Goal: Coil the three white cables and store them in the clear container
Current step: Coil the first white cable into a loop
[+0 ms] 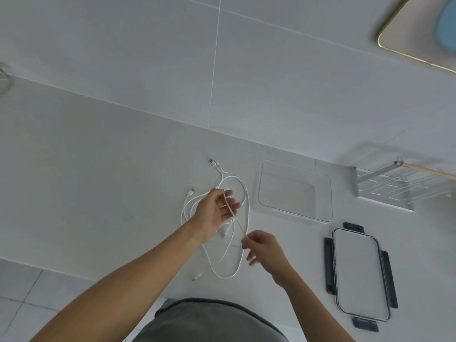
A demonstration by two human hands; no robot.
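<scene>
Landmark = clear container [294,191], open, sitting on the white counter [98,169], nothing visible inside it.

Left hand [217,211] is just left of the container, raised over the cable tangle, palm turned up/toward the camera. Fingers [230,206] loosely spread, slightly curled, not a fist. One white cable strand [230,208] lies across the fingers; thumb looks to be pressing it near the top, so a light hold, not a tight clamp.

Right hand [264,248] is left of and nearer the person than the container. Thumb and index fingertips [245,239] are pinched together on the same strand, other fingers curled loosely under. The strand runs taut and straight between the two hands.

White cables [237,243] are a loose uncoiled pile on the counter, left of the container, mostly under and around both hands. One USB plug [212,162] sticks out at the far end, level with the container's back edge; a second plug [191,192] is further left; a small connector end [197,276] lies on the near side of the pile. Can't separate the three cables individually, loops overlap.

Container lid [357,272], clear with dark latches, lies flat on the near side of the container, slightly right of it, apart from it.

A clear rack [385,186] sits right of the container
</scene>
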